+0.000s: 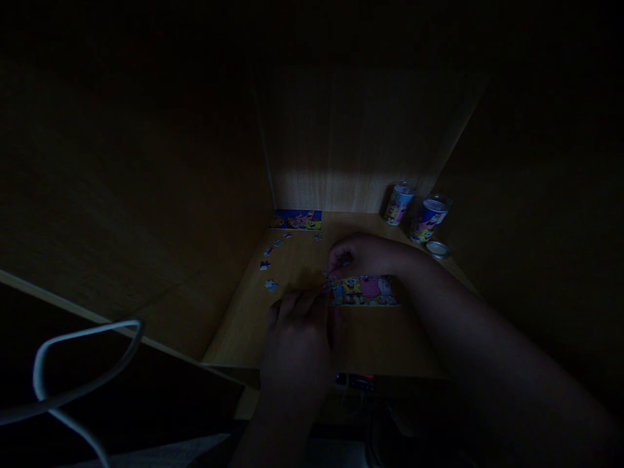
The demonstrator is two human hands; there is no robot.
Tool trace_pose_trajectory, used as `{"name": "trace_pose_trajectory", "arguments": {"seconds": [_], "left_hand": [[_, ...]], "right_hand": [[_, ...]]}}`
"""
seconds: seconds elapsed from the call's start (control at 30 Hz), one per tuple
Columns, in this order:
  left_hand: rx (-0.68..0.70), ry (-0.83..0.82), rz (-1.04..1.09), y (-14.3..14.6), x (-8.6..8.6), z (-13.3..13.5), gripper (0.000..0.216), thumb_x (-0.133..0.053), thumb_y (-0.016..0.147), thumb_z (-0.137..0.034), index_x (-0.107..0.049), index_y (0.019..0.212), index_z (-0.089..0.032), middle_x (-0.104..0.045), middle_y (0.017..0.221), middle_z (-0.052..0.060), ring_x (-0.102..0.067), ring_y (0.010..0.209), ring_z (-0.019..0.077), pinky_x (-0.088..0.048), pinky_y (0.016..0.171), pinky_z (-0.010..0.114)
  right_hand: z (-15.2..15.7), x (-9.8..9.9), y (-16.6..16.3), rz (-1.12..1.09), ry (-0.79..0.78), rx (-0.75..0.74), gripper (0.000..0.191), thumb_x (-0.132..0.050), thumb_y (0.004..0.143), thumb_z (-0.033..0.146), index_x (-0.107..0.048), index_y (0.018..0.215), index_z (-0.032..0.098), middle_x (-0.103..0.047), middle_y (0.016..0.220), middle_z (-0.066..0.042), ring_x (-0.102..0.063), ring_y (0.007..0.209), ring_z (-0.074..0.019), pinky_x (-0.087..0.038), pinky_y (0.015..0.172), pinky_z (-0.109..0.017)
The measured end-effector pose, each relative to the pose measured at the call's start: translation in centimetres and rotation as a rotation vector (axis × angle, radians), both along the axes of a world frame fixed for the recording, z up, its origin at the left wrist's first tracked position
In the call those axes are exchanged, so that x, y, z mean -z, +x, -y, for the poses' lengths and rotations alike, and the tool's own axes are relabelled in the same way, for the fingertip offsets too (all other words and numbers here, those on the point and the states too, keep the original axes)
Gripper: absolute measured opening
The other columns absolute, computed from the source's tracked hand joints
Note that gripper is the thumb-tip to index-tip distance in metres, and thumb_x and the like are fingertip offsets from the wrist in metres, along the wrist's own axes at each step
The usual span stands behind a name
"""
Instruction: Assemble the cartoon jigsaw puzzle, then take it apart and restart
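A partly joined jigsaw puzzle (pixel 373 290) with bright cartoon figures lies on the wooden surface. At its left end, my left hand (pixel 297 331) has its fingers curled and its fingertips against the edge; what they hold, if anything, is hidden. My right hand (pixel 358 253) reaches in from the right above the puzzle, thumb and fingers pinched on a small jigsaw piece (pixel 326 275) at the same left end. Loose jigsaw pieces lie to the left, among them a pale blue one (pixel 271 285) and a darker one (pixel 264 265). The picture is very dark.
Another joined puzzle strip (pixel 297 220) lies by the back panel. Two cartoon-printed cans (pixel 398 204) (pixel 429 220) stand at the back right, with a round lid (pixel 438 249) beside them. Wooden walls enclose the surface (pixel 238 331). A white cable (pixel 73 335) loops at the lower left.
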State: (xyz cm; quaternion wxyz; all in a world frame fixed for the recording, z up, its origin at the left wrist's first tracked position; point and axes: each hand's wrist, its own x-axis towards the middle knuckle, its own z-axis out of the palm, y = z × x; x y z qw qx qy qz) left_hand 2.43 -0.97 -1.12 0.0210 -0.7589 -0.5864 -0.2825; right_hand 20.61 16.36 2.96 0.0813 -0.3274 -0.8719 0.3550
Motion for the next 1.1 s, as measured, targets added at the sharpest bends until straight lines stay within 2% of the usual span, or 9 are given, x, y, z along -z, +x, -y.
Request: {"name": "trace_pose_trajectory", "arguments": {"seconds": [0.3, 0.43, 0.63, 0.83, 1.0, 1.1], "left_hand": [[-0.024, -0.039, -0.038, 0.1, -0.2, 0.0, 0.027, -0.066, 0.101, -0.026, -0.077, 0.125, -0.02, -0.079, 0.125, 0.011, -0.067, 0.116, 0.0365, -0.053, 0.099, 0.058], [-0.009, -0.043, -0.027, 0.1, -0.2, 0.0, 0.027, -0.066, 0.101, -0.027, -0.076, 0.126, -0.019, -0.078, 0.127, 0.012, -0.066, 0.118, 0.0373, -0.052, 0.1, 0.058], [-0.001, -0.034, 0.001, 0.0, -0.1, 0.0, 0.026, -0.065, 0.101, -0.024, -0.076, 0.124, -0.018, -0.081, 0.119, 0.012, -0.068, 0.114, 0.0368, -0.052, 0.099, 0.059], [0.057, -0.049, 0.007, -0.3, -0.1, -0.1, 0.028, -0.065, 0.102, -0.023, -0.074, 0.127, -0.018, -0.079, 0.126, 0.013, -0.068, 0.117, 0.0364, -0.053, 0.102, 0.059], [0.134, -0.01, 0.055, -1.6, -1.0, 0.1, 0.031, -0.059, 0.104, -0.02, -0.071, 0.132, -0.017, -0.076, 0.13, 0.013, -0.068, 0.12, 0.0322, -0.056, 0.107, 0.052], [0.023, 0.005, 0.008, -3.6, -1.9, 0.3, 0.03, -0.056, 0.099, -0.014, -0.074, 0.124, -0.017, -0.077, 0.124, 0.014, -0.071, 0.114, 0.0324, -0.059, 0.102, 0.049]], "right_hand": [[-0.1, 0.1, 0.1, 0.062, -0.066, -0.045, 0.022, -0.09, 0.079, 0.039, -0.081, 0.092, 0.023, -0.077, 0.086, 0.003, -0.067, 0.079, -0.0162, -0.047, 0.069, -0.026], [-0.1, 0.0, 0.1, 0.066, -0.081, -0.053, 0.022, -0.088, 0.08, 0.039, -0.082, 0.093, 0.023, -0.077, 0.088, 0.002, -0.068, 0.081, -0.0166, -0.048, 0.07, -0.026], [-0.2, 0.2, 0.2, 0.054, -0.085, -0.069, 0.022, -0.085, 0.082, 0.04, -0.083, 0.096, 0.023, -0.077, 0.087, 0.002, -0.068, 0.081, -0.0166, -0.047, 0.07, -0.026], [-0.1, 0.1, 0.2, 0.069, -0.07, -0.062, 0.02, -0.085, 0.082, 0.039, -0.083, 0.094, 0.023, -0.076, 0.086, 0.002, -0.067, 0.079, -0.0159, -0.046, 0.069, -0.026], [-0.2, 0.1, 0.2, 0.063, -0.103, -0.064, 0.022, -0.085, 0.081, 0.041, -0.083, 0.095, 0.024, -0.077, 0.085, 0.002, -0.067, 0.079, -0.016, -0.047, 0.07, -0.026], [-0.3, 0.2, 0.2, 0.054, -0.098, -0.056, 0.023, -0.085, 0.081, 0.04, -0.083, 0.094, 0.023, -0.076, 0.086, 0.002, -0.067, 0.08, -0.0165, -0.047, 0.071, -0.026]]}}
